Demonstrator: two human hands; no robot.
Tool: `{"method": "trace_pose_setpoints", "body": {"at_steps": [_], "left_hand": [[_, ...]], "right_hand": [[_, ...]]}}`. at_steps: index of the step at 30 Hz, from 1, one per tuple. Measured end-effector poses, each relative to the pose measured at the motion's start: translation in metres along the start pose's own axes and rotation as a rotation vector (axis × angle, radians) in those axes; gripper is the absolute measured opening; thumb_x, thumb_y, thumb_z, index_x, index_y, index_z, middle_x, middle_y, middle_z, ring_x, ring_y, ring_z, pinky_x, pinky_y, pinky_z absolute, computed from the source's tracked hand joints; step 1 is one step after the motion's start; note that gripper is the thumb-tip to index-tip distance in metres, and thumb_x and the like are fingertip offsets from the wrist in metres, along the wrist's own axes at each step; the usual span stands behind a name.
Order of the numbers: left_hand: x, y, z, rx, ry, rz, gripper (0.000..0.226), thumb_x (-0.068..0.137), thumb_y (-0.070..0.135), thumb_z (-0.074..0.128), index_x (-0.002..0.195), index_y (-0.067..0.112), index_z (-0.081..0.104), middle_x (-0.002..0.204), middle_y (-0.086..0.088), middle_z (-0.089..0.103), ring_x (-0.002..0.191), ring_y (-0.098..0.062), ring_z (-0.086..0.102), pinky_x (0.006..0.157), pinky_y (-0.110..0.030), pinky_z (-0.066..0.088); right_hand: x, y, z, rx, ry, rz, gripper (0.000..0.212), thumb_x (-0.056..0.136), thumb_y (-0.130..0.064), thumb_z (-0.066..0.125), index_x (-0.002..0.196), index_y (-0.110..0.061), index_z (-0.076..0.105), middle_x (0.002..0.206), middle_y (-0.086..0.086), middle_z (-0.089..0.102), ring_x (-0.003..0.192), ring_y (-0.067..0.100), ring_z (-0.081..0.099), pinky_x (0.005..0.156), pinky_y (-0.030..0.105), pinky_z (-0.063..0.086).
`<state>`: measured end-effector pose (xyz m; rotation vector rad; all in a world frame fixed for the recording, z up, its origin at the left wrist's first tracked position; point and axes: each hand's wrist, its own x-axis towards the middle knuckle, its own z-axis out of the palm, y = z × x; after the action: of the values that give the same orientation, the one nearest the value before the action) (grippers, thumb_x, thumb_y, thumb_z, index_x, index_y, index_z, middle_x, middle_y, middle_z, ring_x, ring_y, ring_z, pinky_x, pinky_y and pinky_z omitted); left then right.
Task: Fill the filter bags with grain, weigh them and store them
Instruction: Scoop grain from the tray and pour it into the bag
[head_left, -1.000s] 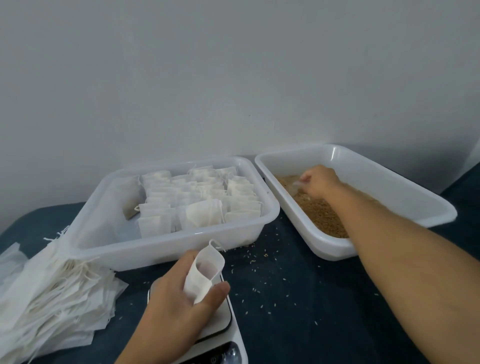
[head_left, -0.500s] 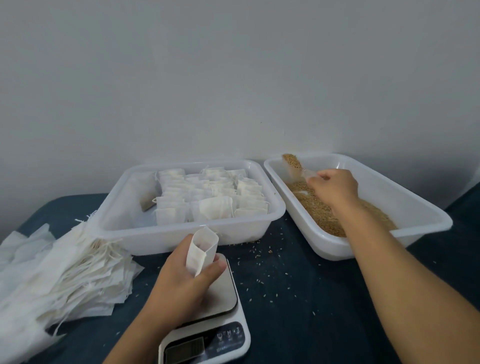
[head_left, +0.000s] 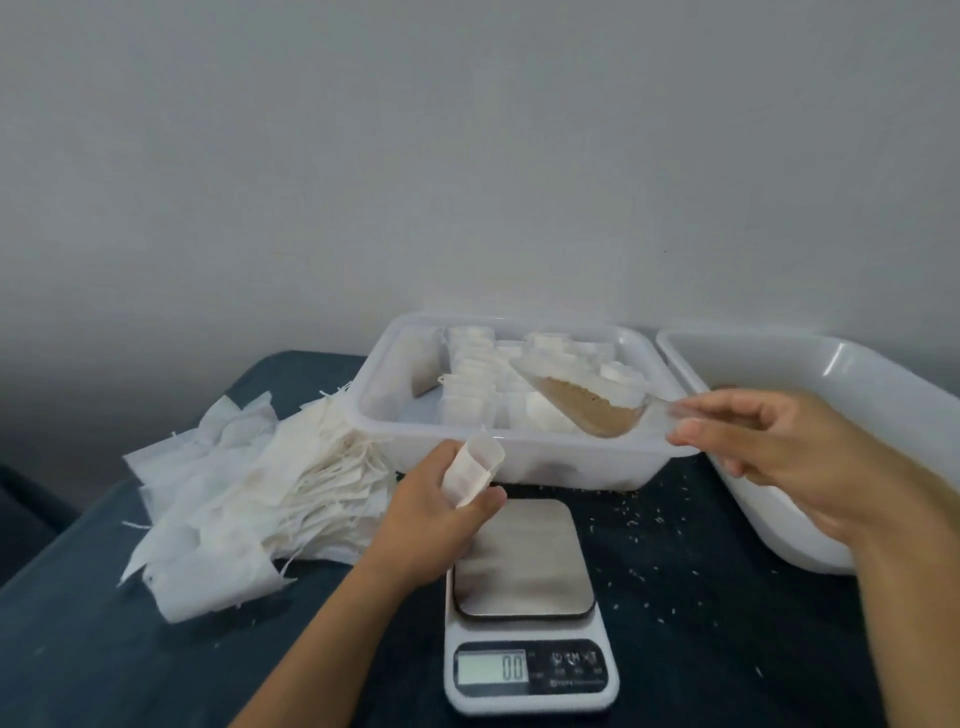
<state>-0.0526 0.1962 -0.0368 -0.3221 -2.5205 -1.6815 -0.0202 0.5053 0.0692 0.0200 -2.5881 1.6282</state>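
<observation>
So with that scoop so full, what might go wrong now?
1. The scoop in the right hand is heaped and the filter bag held by the left hand has a narrow mouth, so grain may spill.
2. Spilled grain landing on the scale could skew the reading.

Small white paper filter bag (head_left: 471, 470) held upright, mouth open, above steel-topped scale (head_left: 523, 561); clear plastic scoop (head_left: 587, 410) of brown grain (head_left: 589, 408) alongside.
</observation>
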Motion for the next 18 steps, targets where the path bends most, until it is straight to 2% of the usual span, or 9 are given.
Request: {"method": "trace_pose_setpoints", "body": {"at_steps": [2,5,9,11,13,15,18], "left_hand": [[0.001,0.000,-0.001,-0.004,0.012,-0.011,0.023,0.075,0.048,0.069,0.095,0.040,0.060,0.083,0.023,0.064,0.073,0.004,0.059,0.062,-0.013,0.041],[0.001,0.000,-0.002,-0.007,0.025,-0.011,0.027,0.076,0.047,0.069,0.099,0.035,0.061,0.085,0.021,0.065,0.073,0.002,0.059,0.062,-0.012,0.042],[0.002,-0.002,-0.002,0.010,0.027,-0.018,0.022,0.084,0.034,0.078,0.099,0.034,0.061,0.088,0.021,0.066,0.075,0.002,0.061,0.063,-0.009,0.045],[0.003,-0.004,-0.001,0.025,0.030,-0.030,0.023,0.084,0.030,0.080,0.096,0.032,0.061,0.089,0.021,0.066,0.075,0.003,0.061,0.062,-0.010,0.047],[0.003,-0.004,0.000,0.040,0.033,-0.022,0.025,0.079,0.036,0.080,0.094,0.031,0.060,0.090,0.020,0.066,0.076,0.002,0.062,0.062,-0.012,0.048],[0.002,-0.004,0.000,0.062,0.031,0.002,0.027,0.075,0.041,0.077,0.094,0.031,0.061,0.091,0.019,0.067,0.078,0.000,0.062,0.063,-0.013,0.048],[0.001,-0.006,0.000,0.122,0.010,0.054,0.025,0.081,0.032,0.081,0.094,0.029,0.061,0.089,0.016,0.067,0.081,-0.002,0.062,0.065,-0.013,0.046]], "right_hand": [[0.002,-0.010,0.002,-0.095,-0.069,0.008,0.047,0.057,-0.058,0.085,0.101,-0.045,0.080,0.093,-0.009,0.079,0.060,0.002,0.058,0.065,0.019,0.046],[0.005,-0.021,0.003,-0.201,-0.124,-0.001,0.044,0.055,-0.058,0.086,0.098,-0.049,0.079,0.095,-0.015,0.079,0.080,0.004,0.073,0.073,0.026,0.050],[0.007,-0.033,0.007,-0.244,-0.207,-0.032,0.044,0.052,-0.055,0.088,0.095,-0.050,0.080,0.097,-0.018,0.079,0.094,-0.002,0.073,0.090,0.028,0.051],[0.008,-0.038,0.010,-0.250,-0.233,-0.051,0.045,0.048,-0.055,0.087,0.092,-0.051,0.080,0.095,-0.018,0.079,0.094,-0.005,0.072,0.093,0.024,0.049],[0.008,-0.044,0.013,-0.263,-0.245,-0.062,0.045,0.047,-0.054,0.088,0.091,-0.052,0.079,0.093,-0.019,0.079,0.092,-0.005,0.072,0.092,0.022,0.049],[0.007,-0.048,0.014,-0.311,-0.247,-0.073,0.041,0.052,-0.050,0.091,0.090,-0.056,0.077,0.092,-0.022,0.078,0.091,-0.007,0.071,0.091,0.022,0.049],[0.005,-0.053,0.015,-0.443,-0.222,-0.116,0.039,0.062,-0.044,0.093,0.090,-0.063,0.073,0.090,-0.030,0.075,0.090,-0.012,0.067,0.090,0.022,0.050]]}}
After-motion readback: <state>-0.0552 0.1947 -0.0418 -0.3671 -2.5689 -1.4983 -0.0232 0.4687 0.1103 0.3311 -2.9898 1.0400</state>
